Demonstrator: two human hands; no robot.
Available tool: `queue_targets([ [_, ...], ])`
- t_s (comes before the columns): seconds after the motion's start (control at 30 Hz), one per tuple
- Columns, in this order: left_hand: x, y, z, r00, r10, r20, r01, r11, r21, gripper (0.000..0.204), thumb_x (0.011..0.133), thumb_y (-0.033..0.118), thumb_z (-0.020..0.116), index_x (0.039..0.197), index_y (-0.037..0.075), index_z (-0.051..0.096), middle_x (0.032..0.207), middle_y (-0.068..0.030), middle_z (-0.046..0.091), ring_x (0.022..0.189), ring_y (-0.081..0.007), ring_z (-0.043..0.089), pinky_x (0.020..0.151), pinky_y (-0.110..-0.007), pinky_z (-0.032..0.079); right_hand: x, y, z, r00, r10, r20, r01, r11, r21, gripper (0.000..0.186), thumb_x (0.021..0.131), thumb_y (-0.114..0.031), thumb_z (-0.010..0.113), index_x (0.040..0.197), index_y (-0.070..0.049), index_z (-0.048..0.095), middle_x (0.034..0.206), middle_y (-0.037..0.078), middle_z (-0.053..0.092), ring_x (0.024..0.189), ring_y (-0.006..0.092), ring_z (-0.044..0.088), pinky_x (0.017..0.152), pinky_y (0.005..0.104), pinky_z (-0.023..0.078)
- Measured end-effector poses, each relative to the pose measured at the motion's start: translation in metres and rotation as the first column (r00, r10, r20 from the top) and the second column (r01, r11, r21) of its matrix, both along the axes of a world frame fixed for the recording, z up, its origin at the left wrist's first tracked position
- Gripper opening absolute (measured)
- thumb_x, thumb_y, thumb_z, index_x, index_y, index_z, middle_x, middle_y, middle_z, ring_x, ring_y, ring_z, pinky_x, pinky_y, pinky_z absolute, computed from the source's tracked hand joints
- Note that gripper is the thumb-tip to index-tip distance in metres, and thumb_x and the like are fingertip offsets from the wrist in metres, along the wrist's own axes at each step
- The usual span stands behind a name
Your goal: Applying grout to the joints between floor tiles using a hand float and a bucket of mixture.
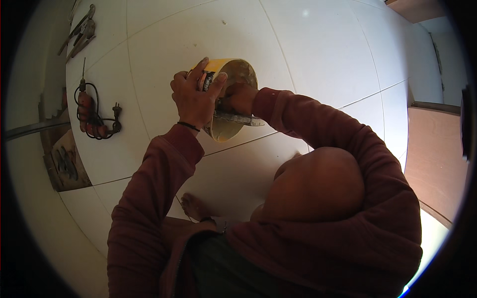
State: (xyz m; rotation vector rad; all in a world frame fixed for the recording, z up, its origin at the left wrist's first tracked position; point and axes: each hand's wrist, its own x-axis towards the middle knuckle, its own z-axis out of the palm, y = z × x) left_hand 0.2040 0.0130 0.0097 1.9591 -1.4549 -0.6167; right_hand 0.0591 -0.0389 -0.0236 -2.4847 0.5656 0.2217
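Note:
A yellow bucket [219,64] lies tipped over, its opening toward the right and its inner wall smeared with a greyish residue. My left hand [196,99] grips the bucket's left side, thumb near the rim and fingers spread along the outside. My right hand [239,98] reaches into the opening with its fingers curled. A flat grey tool that looks like a trowel [241,118] lies just under this hand, its blade edge sticking out past the rim. The right fingers are partly hidden by the bucket and the left thumb.
White tiles [308,59] cover the floor. To the left lies an orange-red drill [85,107] with a long bit, black cord and plug. Beyond it are several metal hand tools [83,32]. My bare foot [195,206] and knee [318,184] are close by. Brown panels [435,149] stand at right.

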Motion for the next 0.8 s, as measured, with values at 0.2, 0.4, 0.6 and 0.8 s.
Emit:
queue_targets([
  [0.2,0.009,-0.004,-0.005,0.984,0.033,-0.177,-0.026,0.999,0.043,0.055,0.074,0.05,0.064,0.118,0.018,0.057,0.102,-0.0113,0.042,0.101,-0.0284,0.038,0.089,-0.039,0.036,-0.015,-0.002,-0.021,0.964,-0.253,0.078,0.201,0.892,0.406,0.015,0.076,-0.016,0.054,0.083,-0.011,0.066,0.079,0.012,0.064,0.07,0.0238,0.062,0.066,0.0327,0.049],
  [0.4,0.016,-0.008,-0.011,0.953,0.051,-0.298,-0.027,0.996,0.085,0.053,0.076,0.046,0.066,0.116,0.012,0.059,0.088,-0.0098,0.049,0.082,-0.0197,0.048,0.08,-0.032,0.042,-0.077,-0.002,0.009,0.599,-0.675,-0.43,0.367,-0.246,0.897,0.02,0.076,-0.009,0.049,0.087,0.002,0.06,0.077,0.009,0.063,0.065,0.0154,0.061,0.061,0.0278,0.05],
  [0.6,0.022,-0.034,-0.006,0.851,0.008,-0.526,0.034,0.997,0.07,0.057,0.078,0.04,0.065,0.114,-0.004,0.055,0.088,-0.0088,0.063,0.081,-0.0127,0.056,0.078,-0.024,0.043,-0.178,0.011,0.05,0.488,-0.849,-0.203,-0.05,-0.259,0.965,0.069,0.048,-0.008,0.052,0.115,0.007,0.049,0.102,0.018,0.06,0.09,0.0267,0.06,0.084,0.0325,0.047],
  [0.8,0.016,-0.063,0.015,0.866,-0.011,-0.499,0.149,0.96,0.238,0.051,0.079,0.044,0.062,0.107,0.002,0.062,0.099,-0.0089,0.063,0.093,-0.0151,0.057,0.086,-0.028,0.042,-0.394,0.044,0.048,-0.078,-0.981,-0.176,0.83,-0.162,0.534,0.065,0.046,0.013,0.045,0.108,-0.002,0.056,0.092,0.01,0.062,0.083,0.0211,0.061,0.069,0.0323,0.05],
])
